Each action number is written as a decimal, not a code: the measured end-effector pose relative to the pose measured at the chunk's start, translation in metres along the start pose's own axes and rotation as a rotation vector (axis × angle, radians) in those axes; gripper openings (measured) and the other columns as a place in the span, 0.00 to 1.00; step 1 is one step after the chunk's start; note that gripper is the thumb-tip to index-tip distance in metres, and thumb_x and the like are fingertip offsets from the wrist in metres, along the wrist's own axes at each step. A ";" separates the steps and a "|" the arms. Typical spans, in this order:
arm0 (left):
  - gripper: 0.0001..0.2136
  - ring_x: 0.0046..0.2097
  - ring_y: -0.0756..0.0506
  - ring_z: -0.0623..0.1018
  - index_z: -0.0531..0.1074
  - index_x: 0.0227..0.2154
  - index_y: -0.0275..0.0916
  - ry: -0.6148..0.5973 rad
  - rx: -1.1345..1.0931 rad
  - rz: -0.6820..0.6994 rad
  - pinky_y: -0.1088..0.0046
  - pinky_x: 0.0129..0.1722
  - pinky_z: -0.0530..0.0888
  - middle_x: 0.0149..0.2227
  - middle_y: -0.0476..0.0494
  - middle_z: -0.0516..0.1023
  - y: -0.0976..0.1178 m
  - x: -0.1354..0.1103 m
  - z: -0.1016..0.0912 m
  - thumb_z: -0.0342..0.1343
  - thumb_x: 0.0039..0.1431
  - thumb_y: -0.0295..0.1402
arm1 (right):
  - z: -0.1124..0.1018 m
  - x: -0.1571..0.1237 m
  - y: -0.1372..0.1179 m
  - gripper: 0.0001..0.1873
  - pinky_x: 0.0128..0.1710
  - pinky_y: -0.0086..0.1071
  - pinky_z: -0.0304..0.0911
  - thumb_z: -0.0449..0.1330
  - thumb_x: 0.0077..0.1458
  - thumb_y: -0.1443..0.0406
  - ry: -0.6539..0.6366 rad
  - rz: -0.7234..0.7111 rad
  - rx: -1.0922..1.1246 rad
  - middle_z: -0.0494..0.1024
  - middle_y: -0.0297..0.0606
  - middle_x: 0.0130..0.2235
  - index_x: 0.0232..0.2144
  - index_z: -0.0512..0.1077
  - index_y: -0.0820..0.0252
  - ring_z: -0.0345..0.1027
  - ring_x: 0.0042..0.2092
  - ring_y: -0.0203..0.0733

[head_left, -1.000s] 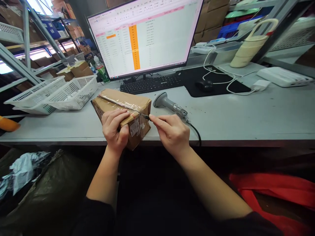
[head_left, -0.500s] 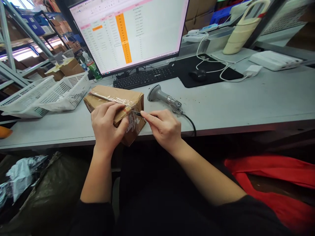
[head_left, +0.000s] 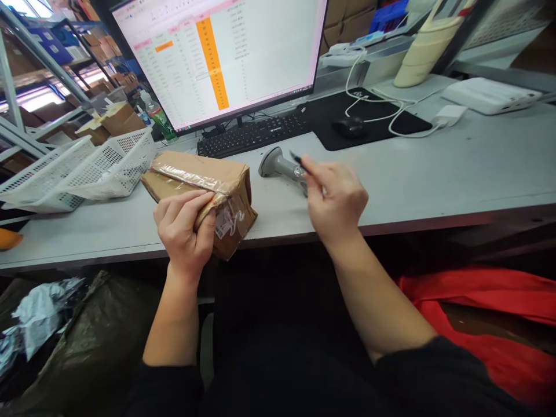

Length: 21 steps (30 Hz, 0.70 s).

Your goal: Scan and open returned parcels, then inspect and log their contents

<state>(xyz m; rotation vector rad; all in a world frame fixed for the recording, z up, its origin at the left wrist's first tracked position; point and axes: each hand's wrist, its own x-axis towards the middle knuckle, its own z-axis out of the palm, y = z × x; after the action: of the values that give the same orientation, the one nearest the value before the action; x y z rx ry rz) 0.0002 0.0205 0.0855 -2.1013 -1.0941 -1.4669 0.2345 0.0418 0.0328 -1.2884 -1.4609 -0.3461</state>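
A brown cardboard box (head_left: 204, 165), wrapped with clear tape, rests tilted at the desk's front edge. My left hand (head_left: 182, 231) grips its near top edge, thumb on the end face and fingers over the top. Loose, crumpled clear tape (head_left: 230, 220) shows on that end. Off to the right of the box, my right hand (head_left: 336, 194) is raised and closed around a slim black knife (head_left: 297, 158), its tip pointing up and left. Behind that hand lies a grey barcode scanner (head_left: 278, 165), its handle partly covered.
A monitor (head_left: 269, 58) stands behind the keyboard (head_left: 256, 134). White baskets (head_left: 117, 168) sit at the left beside a green bottle (head_left: 163, 119). A mouse (head_left: 348, 127) lies on a black mat with white cables. Farther right are a white power bank (head_left: 490, 95) and a cream cup (head_left: 425, 55).
My right hand has pulled the knife away from the box's taped end, moving right and up; it is slightly blurred. My left hand still holds the box, which has shifted slightly left.
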 end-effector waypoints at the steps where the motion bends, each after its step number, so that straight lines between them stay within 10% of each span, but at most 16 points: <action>1: 0.08 0.47 0.41 0.77 0.79 0.42 0.41 -0.007 0.001 0.001 0.60 0.52 0.68 0.43 0.43 0.82 0.000 0.001 0.001 0.57 0.64 0.35 | -0.003 -0.002 -0.001 0.17 0.39 0.36 0.65 0.56 0.66 0.67 -0.014 -0.034 0.017 0.81 0.38 0.41 0.52 0.78 0.48 0.69 0.40 0.43; 8: 0.09 0.47 0.42 0.78 0.78 0.41 0.41 -0.003 0.016 0.005 0.60 0.53 0.68 0.44 0.45 0.82 -0.002 0.007 0.013 0.55 0.65 0.36 | 0.006 -0.029 -0.035 0.19 0.37 0.31 0.64 0.57 0.64 0.71 -0.130 -0.230 0.150 0.82 0.34 0.38 0.52 0.78 0.49 0.69 0.37 0.38; 21: 0.08 0.46 0.42 0.78 0.79 0.40 0.42 0.040 -0.024 0.020 0.59 0.52 0.68 0.42 0.45 0.82 -0.005 0.002 0.012 0.57 0.64 0.36 | 0.024 -0.017 -0.026 0.17 0.42 0.35 0.66 0.55 0.66 0.67 -0.077 -0.073 0.171 0.81 0.37 0.40 0.52 0.78 0.47 0.70 0.40 0.42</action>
<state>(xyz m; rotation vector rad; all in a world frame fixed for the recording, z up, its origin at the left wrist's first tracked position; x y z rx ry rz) 0.0038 0.0325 0.0822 -2.0841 -1.0430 -1.5128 0.1969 0.0426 0.0210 -1.1239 -1.5701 -0.2164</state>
